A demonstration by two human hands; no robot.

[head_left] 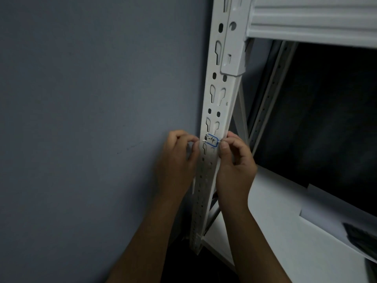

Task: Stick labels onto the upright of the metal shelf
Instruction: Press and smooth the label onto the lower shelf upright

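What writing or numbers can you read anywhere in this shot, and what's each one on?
"-4": handwritten on the blue-bordered label, held against the white upright by the left hand and right hand.
The mark before the dash is too blurred to read.
No other text is visible.

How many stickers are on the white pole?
1. The label, blue-edged with handwriting, sits across the upright between the left hand and right hand. Others could hide behind the hands.
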